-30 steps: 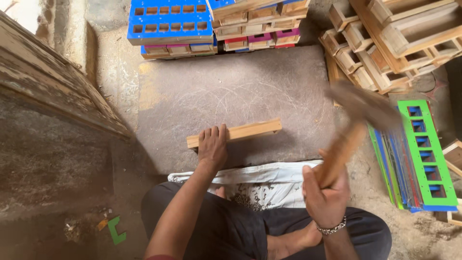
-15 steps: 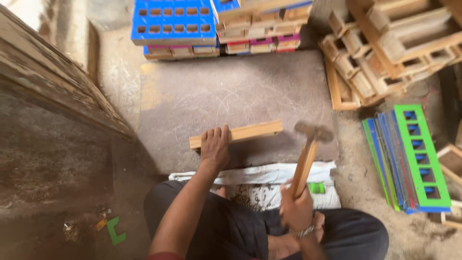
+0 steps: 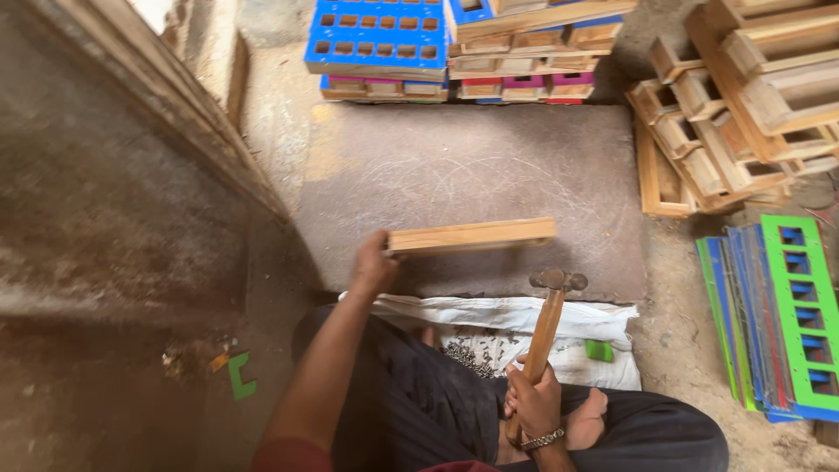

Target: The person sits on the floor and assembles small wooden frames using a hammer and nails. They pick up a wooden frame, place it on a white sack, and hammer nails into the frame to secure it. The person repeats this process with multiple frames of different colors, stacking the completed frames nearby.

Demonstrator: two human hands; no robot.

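Observation:
My left hand (image 3: 374,263) grips the left end of a pale wooden strip (image 3: 472,235) that lies across a flat grey stone slab (image 3: 463,162). My right hand (image 3: 533,404) holds the wooden handle of a hammer (image 3: 546,328) low over my lap. The hammer's metal head (image 3: 558,281) points up, just below the strip's right part and apart from it. A bracelet sits on my right wrist. I sit cross-legged in dark trousers at the slab's near edge.
A white cloth (image 3: 524,328) holding small dark nails and a green bit lies on my lap. Stacks of blue and pink-edged wooden frames (image 3: 380,44) stand beyond the slab. Bare wooden frames (image 3: 743,105) pile at right, coloured panels (image 3: 778,315) below them. A dark wall rises at left.
The hammer has come down from a raised blurred swing at right and now rests low by my lap. My left hand has shifted to the strip's left end.

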